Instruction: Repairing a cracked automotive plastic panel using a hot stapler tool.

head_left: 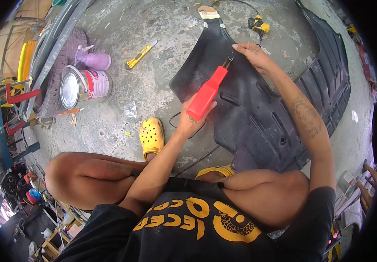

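My left hand [192,118] is wrapped round a red hot stapler [205,97], a plastic welding gun with two metal prongs. A small wavy metal staple [230,58] shows at the prong tips, close over the surface of a large black moulded plastic panel [245,115]. Whether the staple touches the plastic I cannot tell. Near the panel's narrow far end, my right hand [254,56] grips its edge, thumb and fingers closed there. The panel lies on the floor in front of me, with slots and ribs in it. A black cord [197,160] runs beneath the panel's near left side.
On the concrete floor lie a yellow utility knife [139,56] and a yellow-black corded tool [258,25]. At left stand a metal paint can [86,87], a purple spray bottle [93,59] and a tyre [51,89]. My yellow clog [151,136] is near my left forearm.
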`<act>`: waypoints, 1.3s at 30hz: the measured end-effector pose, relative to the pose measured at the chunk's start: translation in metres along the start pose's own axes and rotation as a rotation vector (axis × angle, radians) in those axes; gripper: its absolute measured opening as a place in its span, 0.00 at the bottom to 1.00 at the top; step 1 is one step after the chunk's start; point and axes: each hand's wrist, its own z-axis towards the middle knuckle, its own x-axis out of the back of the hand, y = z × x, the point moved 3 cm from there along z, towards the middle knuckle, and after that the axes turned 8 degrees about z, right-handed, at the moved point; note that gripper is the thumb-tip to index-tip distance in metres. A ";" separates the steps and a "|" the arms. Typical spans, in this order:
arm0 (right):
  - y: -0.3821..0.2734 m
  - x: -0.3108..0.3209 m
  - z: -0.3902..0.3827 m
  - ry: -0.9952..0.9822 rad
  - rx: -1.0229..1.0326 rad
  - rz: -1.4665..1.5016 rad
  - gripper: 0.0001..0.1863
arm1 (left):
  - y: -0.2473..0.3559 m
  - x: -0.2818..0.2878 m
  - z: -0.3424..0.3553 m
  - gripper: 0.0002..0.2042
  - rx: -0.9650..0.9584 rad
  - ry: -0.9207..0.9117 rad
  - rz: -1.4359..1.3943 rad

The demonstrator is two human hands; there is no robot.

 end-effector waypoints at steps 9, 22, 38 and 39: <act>0.002 0.000 0.001 0.015 -0.033 -0.011 0.20 | 0.002 -0.001 -0.001 0.16 0.017 -0.005 -0.033; 0.001 -0.001 0.000 0.028 -0.061 -0.022 0.19 | 0.002 -0.002 -0.001 0.15 -0.015 0.012 -0.011; 0.006 0.001 0.006 0.027 -0.059 0.070 0.15 | 0.007 0.000 -0.002 0.14 -0.035 0.026 -0.050; 0.006 0.001 0.006 0.027 -0.061 0.064 0.15 | 0.007 0.000 -0.002 0.14 -0.049 0.036 -0.066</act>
